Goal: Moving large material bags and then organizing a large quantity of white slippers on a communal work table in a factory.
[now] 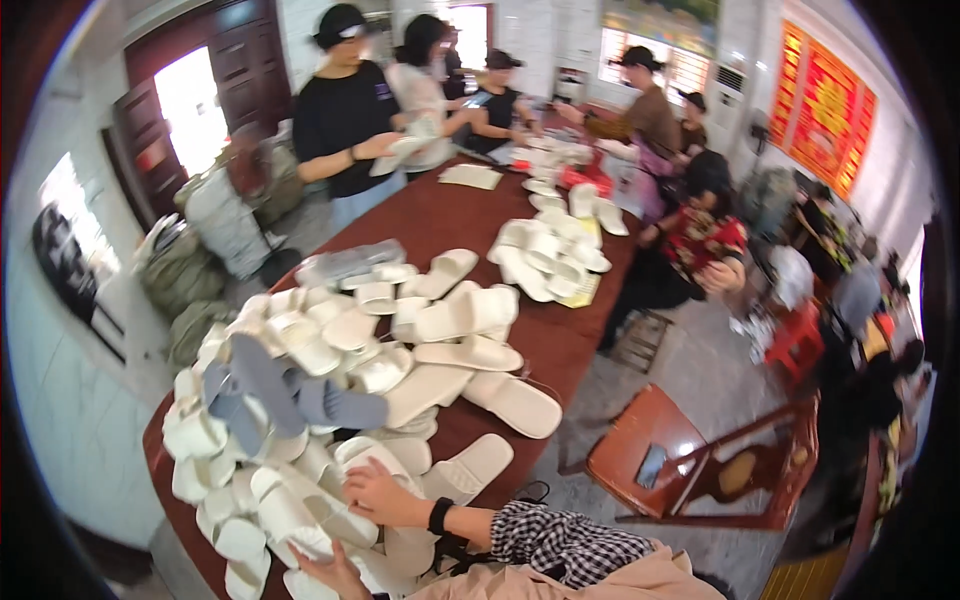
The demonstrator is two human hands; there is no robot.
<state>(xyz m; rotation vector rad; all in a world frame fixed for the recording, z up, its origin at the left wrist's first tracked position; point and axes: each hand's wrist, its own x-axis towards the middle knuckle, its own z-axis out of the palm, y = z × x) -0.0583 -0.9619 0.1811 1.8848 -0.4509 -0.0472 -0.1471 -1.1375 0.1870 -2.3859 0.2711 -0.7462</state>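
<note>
White open-toed slippers (300,340) lie heaped on the dark red table (440,215), some grey ones (262,385) among them. The right hand (372,492) rests on the heap, fingers slightly spread; the left hand (325,572) spreads beneath. A red-and-yellow banner (825,105) hangs beyond the table.

Slippers (330,380) lie heaped on the near left of the table (450,215). A second heap (545,255) lies farther right. A chair (700,465) stands right of the table.
</note>
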